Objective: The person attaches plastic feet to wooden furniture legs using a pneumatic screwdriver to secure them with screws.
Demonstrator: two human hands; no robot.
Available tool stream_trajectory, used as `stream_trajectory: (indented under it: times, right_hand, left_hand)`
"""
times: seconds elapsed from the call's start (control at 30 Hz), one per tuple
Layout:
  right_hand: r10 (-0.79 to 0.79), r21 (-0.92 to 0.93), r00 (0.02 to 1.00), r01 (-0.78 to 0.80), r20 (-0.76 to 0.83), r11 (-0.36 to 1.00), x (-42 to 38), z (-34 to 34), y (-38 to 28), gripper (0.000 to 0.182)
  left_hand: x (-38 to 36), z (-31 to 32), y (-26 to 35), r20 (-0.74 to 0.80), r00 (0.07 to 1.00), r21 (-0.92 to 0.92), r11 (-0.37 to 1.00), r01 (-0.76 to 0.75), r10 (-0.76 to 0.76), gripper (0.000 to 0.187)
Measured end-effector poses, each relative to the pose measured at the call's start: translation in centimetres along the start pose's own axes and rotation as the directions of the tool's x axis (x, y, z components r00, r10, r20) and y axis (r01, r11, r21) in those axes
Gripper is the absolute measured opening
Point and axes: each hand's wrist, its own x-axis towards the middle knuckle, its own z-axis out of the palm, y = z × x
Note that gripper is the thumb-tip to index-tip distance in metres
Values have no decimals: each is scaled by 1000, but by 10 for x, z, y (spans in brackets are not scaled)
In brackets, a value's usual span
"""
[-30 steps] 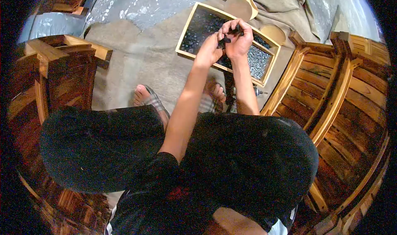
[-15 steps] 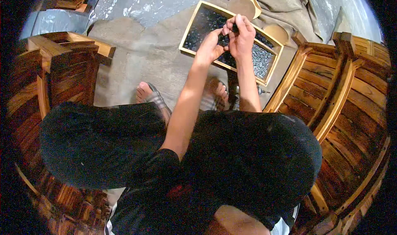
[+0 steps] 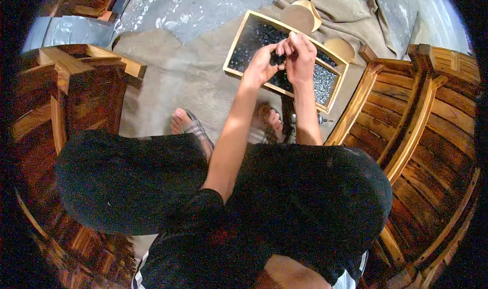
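Note:
My left hand [image 3: 262, 65] and my right hand [image 3: 301, 57] meet over a shallow wooden tray [image 3: 233, 50] on the floor. Both pinch small black screws [image 3: 277, 60] between their fingertips. The tray is split in two: dark screws [image 3: 254, 37] fill its left part and silver screws [image 3: 321, 80] its right part. My fingers hide how many pieces I hold.
I sit with black-trousered knees [image 3: 127, 182] spread and sandalled feet [image 3: 190, 128] on a burlap sheet [image 3: 178, 80]. A slatted wooden chair frame [image 3: 417, 131] lies at my right, another wooden piece [image 3: 71, 95] at my left. Round wooden discs [image 3: 297, 17] lie beyond the tray.
My hands stayed together over the tray and dropped slightly lower in view, fingers reworking the dark pieces. The view shifted a little.

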Motion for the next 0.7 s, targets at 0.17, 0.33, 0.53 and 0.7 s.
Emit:
stream_trajectory:
  times: [0.17,0.33,0.53,0.7]
  right_hand:
    - [-12,18,1000,12,-14,1000,2,-3,5,29]
    - [-6,123,1000,5,12,992,2,-7,7,34]
    - [-2,148,998,-8,68,989,-1,-4,3,36]
    - [-16,-63,993,23,115,998,-1,-8,8,34]
  left_hand:
    - [-2,9,2,-55,998,-76,997,35,-39,15]
    - [1,-4,0,37,998,-189,980,64,-58,16]
    - [-6,6,5,24,998,-171,983,62,-59,15]
    - [-14,19,11,-47,994,-126,988,93,-100,15]
